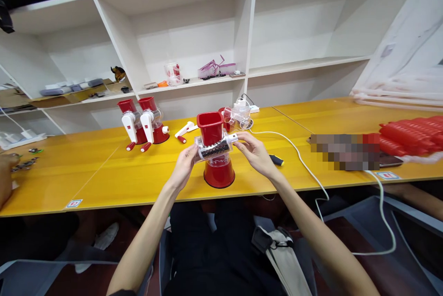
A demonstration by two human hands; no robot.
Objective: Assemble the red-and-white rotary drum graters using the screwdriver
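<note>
Red drum grater [216, 153] stood upright on yellow table [145, 185], gripped from both sides
Clear housing [197, 142] had dark drum [213, 149] inside, under red hopper [212, 133]; clear cup [169, 72] on shelf [194, 84] held red bits [176, 70]; left hand [185, 164] closed around housing's left edge, right hand [255, 154] pinched white shaft end [233, 138], drum lying between the two
</note>
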